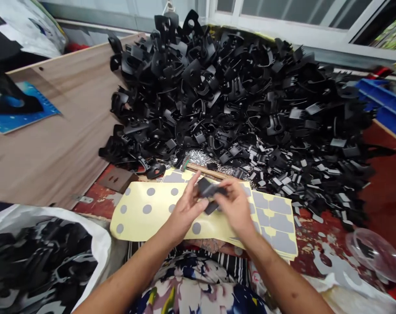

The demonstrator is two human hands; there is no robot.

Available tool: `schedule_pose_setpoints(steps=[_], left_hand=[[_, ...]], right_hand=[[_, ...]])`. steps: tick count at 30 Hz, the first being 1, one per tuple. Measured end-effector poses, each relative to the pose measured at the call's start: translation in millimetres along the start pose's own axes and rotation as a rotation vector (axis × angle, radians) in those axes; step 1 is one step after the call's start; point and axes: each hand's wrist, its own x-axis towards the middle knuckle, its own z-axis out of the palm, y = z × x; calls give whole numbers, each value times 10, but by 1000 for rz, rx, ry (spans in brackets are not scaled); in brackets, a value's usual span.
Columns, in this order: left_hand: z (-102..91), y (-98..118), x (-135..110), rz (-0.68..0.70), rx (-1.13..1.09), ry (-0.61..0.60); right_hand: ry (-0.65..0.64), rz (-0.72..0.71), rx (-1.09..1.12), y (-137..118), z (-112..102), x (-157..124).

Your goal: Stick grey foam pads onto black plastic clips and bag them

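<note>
One pile of black clips (237, 87) is covering most of the desk (385, 192), far too many to count, and it is running from the window side down to loose small pieces just beside my sheets. One wooden board (54, 131) is lying to my left, and its bare face is giving the widest open room. One white bag (44, 253) of more black pieces is sitting at my left elbow, its rim touching the board's near edge. Two yellow sheets are lying in front of me: the dot sheet (145, 218), showing eight grey dots that I can count, and the pad sheet (276, 218), carrying grey shaped pads, its far edge tucked under the loose pieces. One blue bin (384, 102) is standing at the far right edge, and one clear bag (376, 255) is lying near the right corner, with a strip of bare red desk between it and the pile. One wooden handle (207, 171) is poking out from under the pile. My left hand (184, 209) and right hand (238, 209) are meeting above the sheets, and the fingers (194, 186) of both are pinching one black part (208, 192), holding it clear of the desk
</note>
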Motion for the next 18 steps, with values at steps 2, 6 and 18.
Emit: schedule_pose_setpoints(steps=[2, 6, 18], left_hand=[[-39, 37, 0, -80, -136, 90], [-381, 38, 3, -208, -250, 301], [-576, -85, 139, -317, -428, 351]], right_hand=[[-177, -9, -150, 67, 188, -187], [-77, -42, -406, 230, 45, -226], [-295, -9, -560, 378, -17, -135]])
